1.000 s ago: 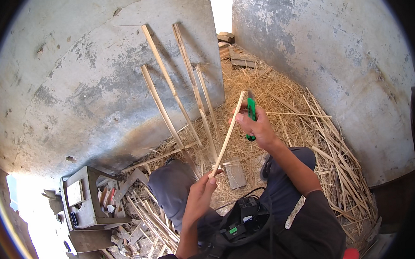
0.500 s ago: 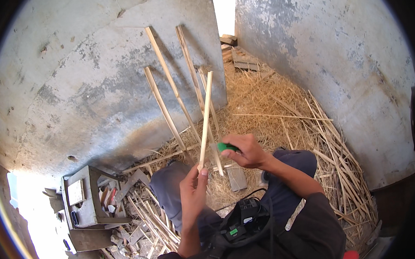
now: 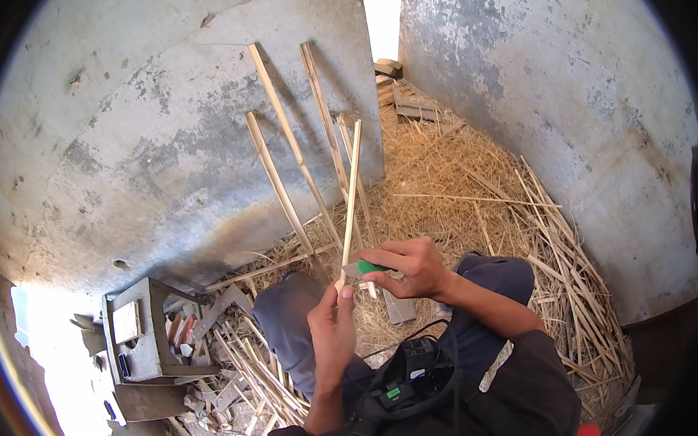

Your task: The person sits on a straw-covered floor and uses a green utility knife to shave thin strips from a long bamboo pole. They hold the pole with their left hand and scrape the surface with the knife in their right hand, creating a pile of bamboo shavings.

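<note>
My left hand is closed round the lower end of a pale wooden strip, which slants up and slightly to the right. In my right hand is a knife with a green handle, gripped in closed fingers. Its flat grey blade points left and meets the strip just above my left thumb. Whether the edge has cut into the wood is too small to tell. Behind the strip, several longer wooden strips lean against the worn grey wall.
Straw-like shavings cover the floor ahead. A heap of thin sticks lies along the right wall, and another bundle is at lower left. Beside that stands a wooden stool on its side, with scraps around it. A small flat block lies between my knees.
My right hand has moved a little left and down, bringing the knife blade from beside the strip onto it. The left hand still holds the strip in nearly the same place.
</note>
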`<state>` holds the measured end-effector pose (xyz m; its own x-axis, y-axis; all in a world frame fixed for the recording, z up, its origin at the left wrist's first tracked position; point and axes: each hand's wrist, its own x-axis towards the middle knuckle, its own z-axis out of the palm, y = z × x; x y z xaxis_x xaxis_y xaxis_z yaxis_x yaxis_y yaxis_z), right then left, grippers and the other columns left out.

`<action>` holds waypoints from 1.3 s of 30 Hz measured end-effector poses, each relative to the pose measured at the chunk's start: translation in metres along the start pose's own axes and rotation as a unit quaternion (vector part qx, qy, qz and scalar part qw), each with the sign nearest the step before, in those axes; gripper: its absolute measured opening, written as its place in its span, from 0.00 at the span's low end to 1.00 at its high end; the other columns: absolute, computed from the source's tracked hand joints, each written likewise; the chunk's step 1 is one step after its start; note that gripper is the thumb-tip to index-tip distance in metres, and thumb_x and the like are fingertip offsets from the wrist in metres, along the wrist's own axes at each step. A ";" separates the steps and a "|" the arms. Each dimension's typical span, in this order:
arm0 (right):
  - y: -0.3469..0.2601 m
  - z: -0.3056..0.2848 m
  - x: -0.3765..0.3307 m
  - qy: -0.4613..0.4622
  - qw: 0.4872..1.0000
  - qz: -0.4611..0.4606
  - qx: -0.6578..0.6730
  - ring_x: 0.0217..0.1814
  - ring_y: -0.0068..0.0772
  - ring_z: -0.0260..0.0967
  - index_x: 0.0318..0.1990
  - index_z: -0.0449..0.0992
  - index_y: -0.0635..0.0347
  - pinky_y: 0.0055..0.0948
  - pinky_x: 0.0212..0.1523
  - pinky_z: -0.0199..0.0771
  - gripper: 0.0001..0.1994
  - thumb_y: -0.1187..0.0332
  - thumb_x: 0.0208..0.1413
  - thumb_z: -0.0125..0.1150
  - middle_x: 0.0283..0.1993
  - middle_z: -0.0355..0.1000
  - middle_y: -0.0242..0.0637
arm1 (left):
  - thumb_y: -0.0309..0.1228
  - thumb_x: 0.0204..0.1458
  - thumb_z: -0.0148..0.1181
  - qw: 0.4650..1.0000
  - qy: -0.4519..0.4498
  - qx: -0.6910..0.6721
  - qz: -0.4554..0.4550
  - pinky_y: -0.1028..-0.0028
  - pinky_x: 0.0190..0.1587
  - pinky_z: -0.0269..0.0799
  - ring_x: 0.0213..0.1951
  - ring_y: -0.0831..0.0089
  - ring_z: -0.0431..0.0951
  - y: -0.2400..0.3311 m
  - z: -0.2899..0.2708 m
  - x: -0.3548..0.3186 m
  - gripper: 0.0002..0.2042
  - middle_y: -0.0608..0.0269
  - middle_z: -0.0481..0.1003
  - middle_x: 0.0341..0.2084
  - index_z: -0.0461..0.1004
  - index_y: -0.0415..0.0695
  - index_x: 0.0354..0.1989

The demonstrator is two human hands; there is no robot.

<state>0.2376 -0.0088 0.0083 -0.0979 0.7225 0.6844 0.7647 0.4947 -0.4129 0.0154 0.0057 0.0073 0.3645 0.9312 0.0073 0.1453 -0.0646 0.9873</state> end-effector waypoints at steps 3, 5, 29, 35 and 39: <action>-0.001 0.000 0.000 0.008 0.999 -0.012 -0.035 0.21 0.31 0.75 0.53 0.88 0.50 0.32 0.21 0.72 0.18 0.52 0.62 0.75 0.26 0.76 0.28 | 0.28 0.73 0.59 1.000 -0.008 0.019 -0.009 0.75 0.36 0.69 0.32 0.82 0.67 -0.003 0.000 -0.002 0.17 0.67 0.75 0.28 0.78 0.38 0.67; -0.002 -0.001 0.001 0.008 0.999 -0.013 -0.049 0.20 0.30 0.74 0.53 0.88 0.50 0.32 0.20 0.71 0.18 0.52 0.62 0.75 0.25 0.74 0.28 | 0.27 0.73 0.58 0.999 0.012 0.037 0.018 0.74 0.35 0.68 0.31 0.81 0.66 -0.005 0.003 -0.002 0.17 0.65 0.74 0.27 0.78 0.38 0.67; -0.004 0.005 0.003 0.013 0.996 -0.021 -0.090 0.19 0.30 0.73 0.53 0.88 0.46 0.32 0.20 0.71 0.18 0.50 0.61 0.75 0.23 0.72 0.27 | 0.27 0.72 0.59 0.994 0.049 0.076 0.056 0.75 0.33 0.68 0.29 0.81 0.66 -0.010 -0.003 -0.006 0.16 0.62 0.71 0.25 0.78 0.37 0.66; -0.003 0.002 0.003 -0.006 0.995 -0.020 -0.097 0.20 0.31 0.74 0.53 0.89 0.46 0.34 0.20 0.72 0.17 0.51 0.62 0.75 0.26 0.76 0.29 | 0.26 0.72 0.60 0.994 0.052 0.069 0.066 0.74 0.32 0.67 0.28 0.80 0.66 -0.014 -0.005 -0.006 0.16 0.62 0.71 0.25 0.78 0.36 0.65; 0.044 -0.012 0.017 0.136 0.980 0.129 -0.074 0.19 0.25 0.71 0.53 0.89 0.52 0.30 0.20 0.69 0.16 0.54 0.67 0.71 0.32 0.83 0.36 | 0.30 0.71 0.61 0.993 0.032 0.105 0.037 0.72 0.32 0.69 0.27 0.79 0.68 -0.008 -0.011 -0.027 0.17 0.59 0.71 0.23 0.79 0.35 0.63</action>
<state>0.2769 0.0195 0.0090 0.2685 0.6489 0.7119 0.8276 0.2228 -0.5153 -0.0054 -0.0153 0.0005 0.3228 0.9416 0.0963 0.3105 -0.2014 0.9290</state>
